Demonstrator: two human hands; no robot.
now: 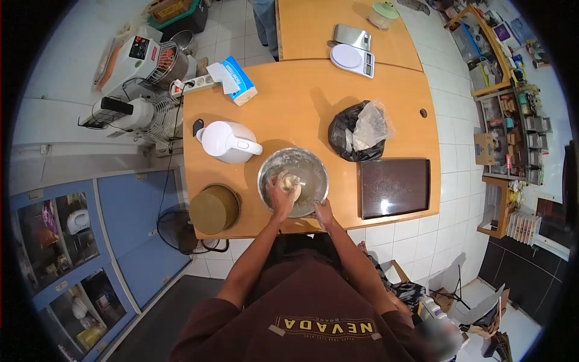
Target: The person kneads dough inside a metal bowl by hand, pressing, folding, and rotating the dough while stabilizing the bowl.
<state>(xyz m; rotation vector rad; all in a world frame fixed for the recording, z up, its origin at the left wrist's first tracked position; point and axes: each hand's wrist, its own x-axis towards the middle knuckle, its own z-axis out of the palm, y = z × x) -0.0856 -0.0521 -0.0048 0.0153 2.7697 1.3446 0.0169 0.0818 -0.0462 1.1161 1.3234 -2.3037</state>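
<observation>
A metal mixing bowl [313, 166] stands at the near edge of the wooden table, its inside smeared with pale flour or dough. Inside it, at the left, my left hand [280, 196] is closed around a lump of pale dough [291, 184]. My right hand [323, 214] grips the bowl's near right rim, with the thumb over the edge; its other fingers are partly hidden. Left of the bowl are a white electric kettle [226, 142] and a brownish round container [214, 209].
A dark baking tray [395, 188] and a black plastic bag [347, 136] lie to the right. Farther back are kitchen scales [353, 58], a tissue box [241, 84] and a power strip [196, 84]. A person's leg [265, 27] shows beyond the table.
</observation>
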